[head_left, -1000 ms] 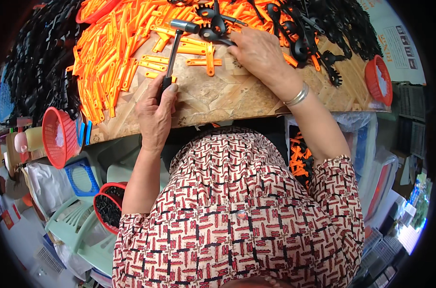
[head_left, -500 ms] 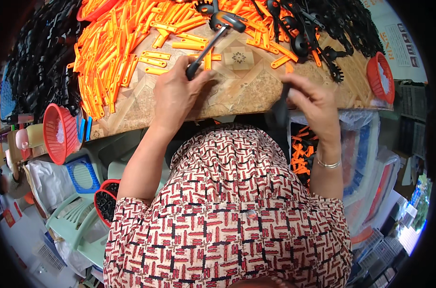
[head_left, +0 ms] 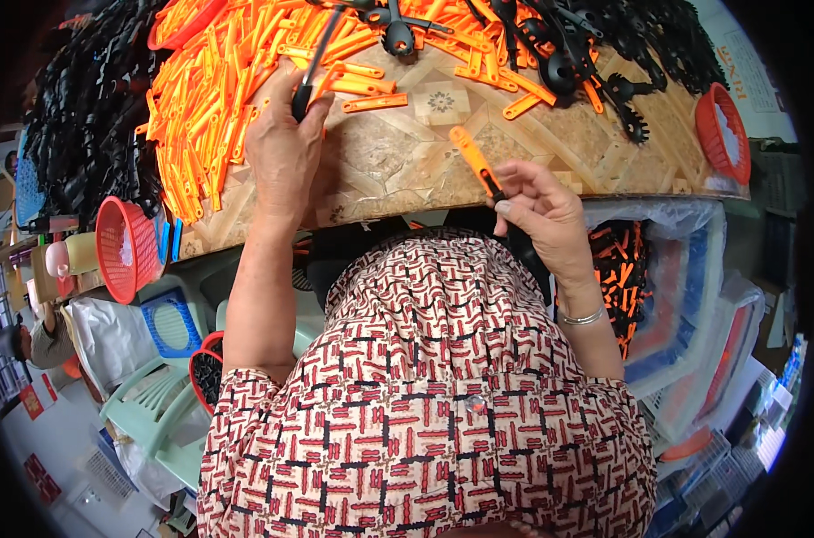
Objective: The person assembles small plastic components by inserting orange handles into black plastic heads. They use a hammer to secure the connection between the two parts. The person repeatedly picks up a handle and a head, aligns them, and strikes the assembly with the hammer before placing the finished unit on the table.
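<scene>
My left hand (head_left: 283, 148) is at the near side of a heap of orange handle pieces (head_left: 214, 99). It is closed around the black grip of a hammer (head_left: 303, 101), whose thin shaft runs upward; the hammer's head is hard to make out. An orange piece touches or lies just beside its fingertips. My right hand (head_left: 543, 211), at the table's front edge, pinches a black kitchen utensil with an orange handle piece (head_left: 475, 161) on its end. That orange end points up and left. The utensil's dark lower end is mostly hidden behind my fingers.
Black utensil heads (head_left: 564, 72) are heaped at the back right, more black parts (head_left: 89, 117) at the left. Red baskets stand at the left (head_left: 125, 251) and right (head_left: 723, 134) table edges. Below the right edge, a plastic-lined crate (head_left: 685, 296) adjoins orange-and-black pieces (head_left: 618, 282).
My left hand has moved left with the hammer, to the orange heap. My right hand has moved down and slightly left, and the utensil's orange end now shows clearly.
</scene>
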Demonstrator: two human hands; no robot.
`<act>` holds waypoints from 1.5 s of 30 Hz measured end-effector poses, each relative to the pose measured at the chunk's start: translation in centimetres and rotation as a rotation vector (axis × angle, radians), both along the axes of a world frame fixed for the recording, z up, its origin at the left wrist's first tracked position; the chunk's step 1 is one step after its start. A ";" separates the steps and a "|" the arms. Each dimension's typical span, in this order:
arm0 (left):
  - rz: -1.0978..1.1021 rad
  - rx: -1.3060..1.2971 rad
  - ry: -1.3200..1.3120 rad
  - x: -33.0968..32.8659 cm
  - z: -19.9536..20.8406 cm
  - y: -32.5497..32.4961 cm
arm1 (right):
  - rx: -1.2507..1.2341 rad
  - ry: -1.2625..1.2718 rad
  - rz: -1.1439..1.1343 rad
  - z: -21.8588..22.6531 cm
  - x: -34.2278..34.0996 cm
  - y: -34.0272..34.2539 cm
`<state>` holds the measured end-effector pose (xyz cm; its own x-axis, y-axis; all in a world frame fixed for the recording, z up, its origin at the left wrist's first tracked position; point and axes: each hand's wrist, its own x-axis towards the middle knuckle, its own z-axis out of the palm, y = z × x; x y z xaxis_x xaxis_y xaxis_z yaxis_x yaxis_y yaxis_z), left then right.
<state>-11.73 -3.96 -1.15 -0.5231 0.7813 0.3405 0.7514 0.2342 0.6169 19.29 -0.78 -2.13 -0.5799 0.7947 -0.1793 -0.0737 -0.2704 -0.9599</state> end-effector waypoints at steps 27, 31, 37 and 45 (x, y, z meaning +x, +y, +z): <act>-0.817 -0.638 -0.502 9.0 2.4 3.8 | -0.005 -0.207 -0.215 -1.5 1.9 -1.4; -0.984 -0.570 -0.286 9.5 1.7 4.9 | 0.012 -0.250 -0.199 -1.8 2.0 -1.2; -1.059 -0.403 0.087 10.6 1.9 5.8 | 0.049 -0.317 -0.192 -1.5 2.1 -1.2; -0.879 -0.259 0.096 11.6 1.9 3.7 | 0.009 -0.320 -0.272 -1.1 1.5 -1.3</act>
<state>-0.17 -0.30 0.79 0.3164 0.9421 0.1110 0.7698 -0.3233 0.5503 20.76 -2.12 -3.20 -0.2649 0.9134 -0.3090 0.1612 -0.2740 -0.9481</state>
